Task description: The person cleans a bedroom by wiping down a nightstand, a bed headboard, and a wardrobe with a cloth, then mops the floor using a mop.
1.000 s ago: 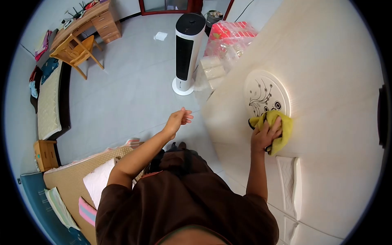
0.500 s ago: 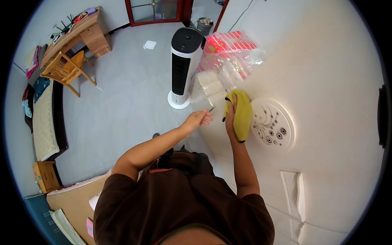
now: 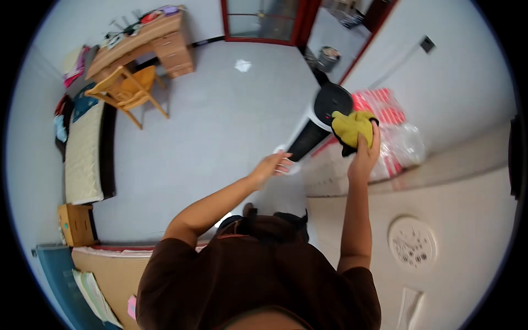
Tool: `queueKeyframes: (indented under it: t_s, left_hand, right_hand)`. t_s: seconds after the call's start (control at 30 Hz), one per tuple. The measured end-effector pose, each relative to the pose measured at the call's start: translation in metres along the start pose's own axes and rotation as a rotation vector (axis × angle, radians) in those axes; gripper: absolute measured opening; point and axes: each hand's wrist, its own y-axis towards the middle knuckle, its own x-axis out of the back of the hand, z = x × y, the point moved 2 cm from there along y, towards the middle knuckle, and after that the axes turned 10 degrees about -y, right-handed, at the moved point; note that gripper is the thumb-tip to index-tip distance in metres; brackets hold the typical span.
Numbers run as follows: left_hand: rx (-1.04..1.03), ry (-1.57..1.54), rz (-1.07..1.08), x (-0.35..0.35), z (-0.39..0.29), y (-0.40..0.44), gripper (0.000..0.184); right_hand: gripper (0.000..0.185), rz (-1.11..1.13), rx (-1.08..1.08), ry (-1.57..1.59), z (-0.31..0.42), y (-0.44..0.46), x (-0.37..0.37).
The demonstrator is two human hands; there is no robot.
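My right hand (image 3: 365, 157) grips a yellow-green cloth (image 3: 355, 130) with dark edging, bunched up in its fingers. The cloth is in front of the tower fan's black top (image 3: 333, 100), overlapping it in view; whether they touch I cannot tell. My left hand (image 3: 270, 167) is held out in front of the fan's lower part, fingers loosely apart, with nothing visible in it. Beyond the right hand, clear plastic packaging with red and white stripes (image 3: 385, 104) lies on top of a white cabinet (image 3: 341, 212).
On the cabinet front is a round plate (image 3: 412, 242) with a dark floral pattern. A wooden chair (image 3: 132, 93) stands by a desk (image 3: 135, 47) at the far left. A white paper (image 3: 242, 65) lies on the floor. A bucket (image 3: 329, 59) stands near the doorway.
My right hand has lifted the cloth from the white cabinet front over toward the fan top. The view has shifted, and my left hand's fingers have loosened.
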Motion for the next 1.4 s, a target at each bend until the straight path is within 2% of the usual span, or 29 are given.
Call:
queueKeyframes:
  t_s: [0.03, 0.1, 0.13, 0.2, 0.23, 0.33, 0.37, 0.4, 0.43, 0.5, 0.57, 0.63, 0.73, 0.77, 0.87, 0.9, 0.93, 0.97, 1.03, 1.07, 1.17, 1.23, 1.4]
  left_hand:
    - [-0.003, -0.004, 0.048, 0.002, -0.015, 0.003, 0.072]
    - [-0.040, -0.120, 0.063, -0.005, -0.041, 0.006, 0.075]
    - [-0.072, -0.262, 0.076, -0.010, -0.055, 0.006, 0.070]
    - [0.018, -0.597, 0.162, -0.004, -0.070, 0.021, 0.061]
    - [-0.004, -0.584, 0.096, 0.004, -0.079, 0.023, 0.059]
    - [-0.010, -0.494, -0.042, 0.013, -0.096, 0.040, 0.051]
    - [0.008, -0.424, -0.068, 0.021, -0.102, 0.046, 0.048]
    - [-0.058, -0.340, -0.015, 0.018, -0.118, 0.048, 0.045]
    - [-0.086, -0.275, 0.039, 0.023, -0.121, 0.060, 0.045]
    - [-0.097, -0.194, 0.029, 0.027, -0.132, 0.084, 0.044]
    - [-0.043, -0.268, 0.066, 0.019, -0.152, 0.106, 0.053]
    - [0.003, -0.291, 0.136, 0.010, -0.173, 0.128, 0.062]
    - [0.062, -0.195, 0.303, -0.003, -0.205, 0.163, 0.073]
    - [0.053, -0.107, 0.345, -0.001, -0.212, 0.182, 0.076]
    - [0.037, 0.178, 0.422, -0.014, -0.246, 0.216, 0.074]
    - [0.013, 0.310, 0.440, -0.019, -0.257, 0.226, 0.072]
    - [-0.018, 0.441, 0.459, -0.024, -0.264, 0.238, 0.070]
    - [-0.164, 0.422, 0.524, -0.029, -0.265, 0.252, 0.063]
    - [-0.098, 0.387, 0.395, -0.024, -0.249, 0.283, 0.059]
    - [-0.068, 0.371, 0.324, -0.019, -0.240, 0.297, 0.057]
    - [0.043, 0.411, 0.304, -0.004, -0.216, 0.332, 0.056]
    - [0.094, 0.409, 0.369, 0.002, -0.211, 0.348, 0.056]
    - [0.208, 0.420, 0.472, 0.021, -0.221, 0.394, 0.053]
  right_hand:
    - [0.050, 0.070, -0.081, 0.120, 0.004, -0.009, -0.020]
    - [0.049, 0.261, -0.137, 0.076, 0.004, -0.029, -0.059]
    - [0.049, 0.352, -0.161, 0.045, 0.004, -0.038, -0.073]
    - [0.050, 0.576, -0.173, 0.043, -0.008, -0.054, -0.097]
    - [0.050, 0.678, -0.180, 0.033, -0.017, -0.056, -0.109]
    - [0.048, 0.579, 0.053, -0.121, -0.030, -0.040, -0.126]
    - [0.043, 0.508, 0.193, -0.212, -0.029, -0.027, -0.129]
    - [0.039, 0.451, 0.171, -0.301, -0.030, -0.015, -0.127]
    - [0.040, 0.393, 0.062, -0.217, -0.031, -0.004, -0.127]
    - [0.053, 0.321, -0.009, -0.150, -0.064, 0.015, -0.127]
    - [0.069, 0.462, 0.054, -0.080, -0.060, 0.034, -0.130]
    - [0.069, 0.552, 0.181, -0.138, -0.036, 0.052, -0.147]
    - [0.068, 0.423, 0.231, -0.437, -0.043, 0.086, -0.170]
    - [0.064, 0.295, 0.272, -0.519, -0.049, 0.099, -0.174]
    - [0.061, 0.153, 0.221, -0.567, -0.059, 0.134, -0.166]
    - [0.057, 0.021, 0.215, -0.624, -0.059, 0.146, -0.162]
    - [0.054, 0.028, 0.204, -0.743, -0.064, 0.154, -0.157]
    - [0.052, 0.037, 0.199, -0.862, -0.068, 0.162, -0.151]
    - [0.041, 0.099, 0.209, -1.115, -0.089, 0.170, -0.147]
    - [0.034, 0.257, 0.128, -1.138, -0.101, 0.165, -0.146]
    - [0.029, 0.281, 0.096, -1.173, -0.110, 0.164, -0.153]
    - [0.027, 0.276, 0.074, -1.228, -0.107, 0.171, -0.157]
    - [0.031, 0.303, -0.155, -1.279, -0.107, 0.200, -0.172]
